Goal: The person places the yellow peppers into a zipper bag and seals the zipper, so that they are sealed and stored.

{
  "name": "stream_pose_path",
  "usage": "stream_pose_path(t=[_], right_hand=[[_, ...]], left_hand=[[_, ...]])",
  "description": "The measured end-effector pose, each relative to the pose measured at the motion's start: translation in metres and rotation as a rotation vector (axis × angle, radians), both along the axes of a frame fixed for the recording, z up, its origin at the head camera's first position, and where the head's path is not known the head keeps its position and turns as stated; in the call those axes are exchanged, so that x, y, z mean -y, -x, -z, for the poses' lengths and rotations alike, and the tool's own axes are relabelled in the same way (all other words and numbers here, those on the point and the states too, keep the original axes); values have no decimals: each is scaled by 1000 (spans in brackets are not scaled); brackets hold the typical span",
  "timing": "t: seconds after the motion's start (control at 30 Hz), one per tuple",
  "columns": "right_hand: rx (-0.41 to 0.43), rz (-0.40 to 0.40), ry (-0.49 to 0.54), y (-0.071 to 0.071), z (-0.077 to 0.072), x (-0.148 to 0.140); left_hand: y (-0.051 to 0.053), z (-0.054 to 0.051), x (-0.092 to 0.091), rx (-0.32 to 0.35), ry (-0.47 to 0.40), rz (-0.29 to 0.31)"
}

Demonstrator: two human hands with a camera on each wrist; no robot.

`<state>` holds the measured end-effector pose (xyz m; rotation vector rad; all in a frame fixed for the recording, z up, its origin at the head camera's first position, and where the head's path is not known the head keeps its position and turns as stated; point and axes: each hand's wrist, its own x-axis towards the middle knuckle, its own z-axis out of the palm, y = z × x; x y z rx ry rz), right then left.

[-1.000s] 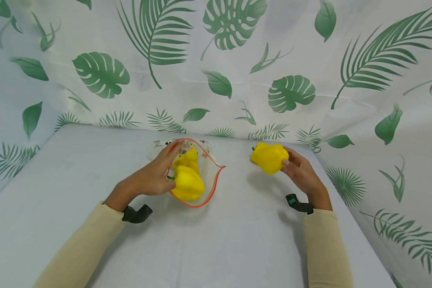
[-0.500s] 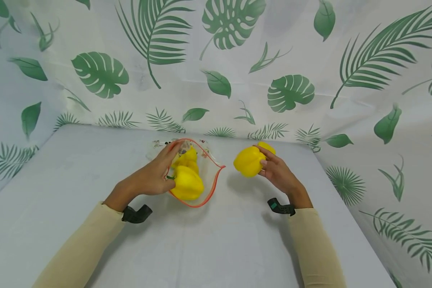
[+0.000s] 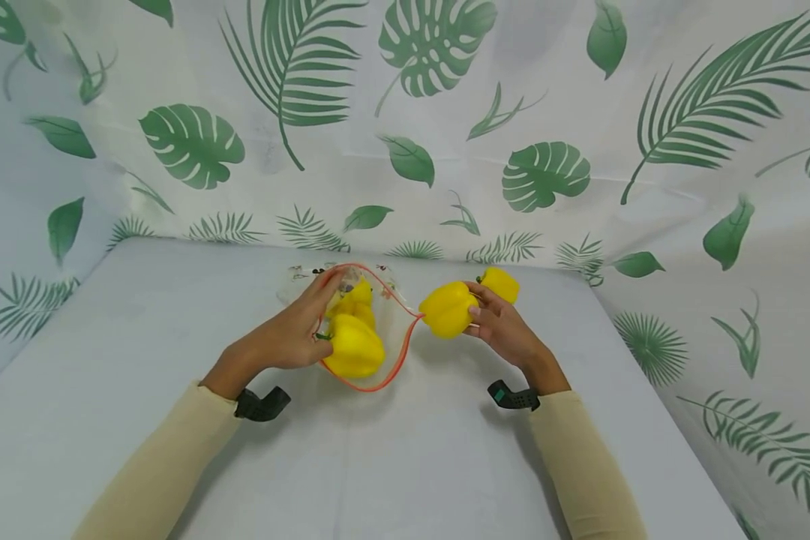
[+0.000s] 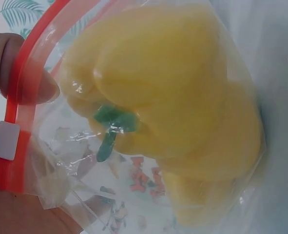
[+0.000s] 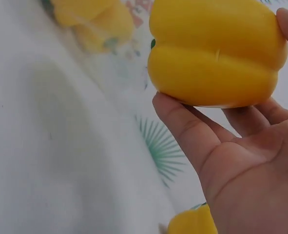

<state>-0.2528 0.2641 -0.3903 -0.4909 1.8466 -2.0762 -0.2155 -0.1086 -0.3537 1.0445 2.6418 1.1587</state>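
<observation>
Holding a yellow pepper (image 3: 447, 310), the right fingers (image 5: 182, 127) are near the bag (image 4: 9, 175) the left fingers (image 3: 322, 290) grip

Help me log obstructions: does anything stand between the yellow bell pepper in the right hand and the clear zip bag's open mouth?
Only the zip bag's red rim: its right corner shows right beside the held bell pepper, contact unclear. Just inside the mouth, another bell pepper takes up some room.

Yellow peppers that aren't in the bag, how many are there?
2: a yellow pepper held in the right hand, and a second pepper on the table, just beyond that hand. The bag holds more, overlapping, so some in there may be hidden.
</observation>
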Motion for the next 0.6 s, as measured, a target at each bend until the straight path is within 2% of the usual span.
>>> stream_pose_path(t=[0.3, 0.5, 0.6], right_hand=[[-153, -49, 96, -9, -21, 7], [-285, -31, 72, -19, -37, 6], [-329, -28, 90, -25, -43, 10]], left_hand=[[0, 2, 1, 12, -27, 9], [1, 2, 1, 7, -26, 8], [2, 2, 0, 5, -19, 6]])
